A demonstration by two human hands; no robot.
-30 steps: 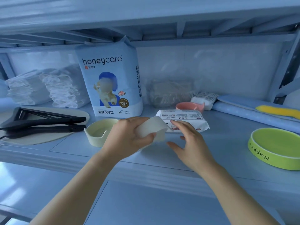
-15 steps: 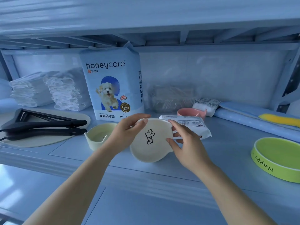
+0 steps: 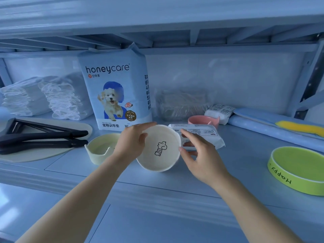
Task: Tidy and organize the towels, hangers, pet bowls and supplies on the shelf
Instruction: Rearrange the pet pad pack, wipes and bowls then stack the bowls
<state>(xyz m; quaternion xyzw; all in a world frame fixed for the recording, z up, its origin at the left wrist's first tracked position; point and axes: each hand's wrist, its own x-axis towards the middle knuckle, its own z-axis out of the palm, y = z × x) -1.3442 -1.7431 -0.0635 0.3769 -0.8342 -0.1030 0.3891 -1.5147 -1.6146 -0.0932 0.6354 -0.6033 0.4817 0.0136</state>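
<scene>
Roughly midway, I'd say. Towels [image 3: 43,97] stacked back-left, hangers [image 3: 43,137] grouped on a mat [image 3: 52,155]: both look done. Left hand [image 3: 133,142] grips the white bowl [image 3: 163,155] by its left rim, tilted up just above the shelf [image 3: 228,172]. Right hand [image 3: 201,155] is relaxed, thumb touching the right rim. Left: 4 bowls scattered, i.e. this one, cream bowl [image 3: 100,149], pink bowl [image 3: 201,120], green bowl [image 3: 296,169].

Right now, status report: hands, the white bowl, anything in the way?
Left hand grips white bowl, tilted toward camera. Right hand at its right rim, grip unclear. Cream bowl close left, wipes pack just behind.
</scene>
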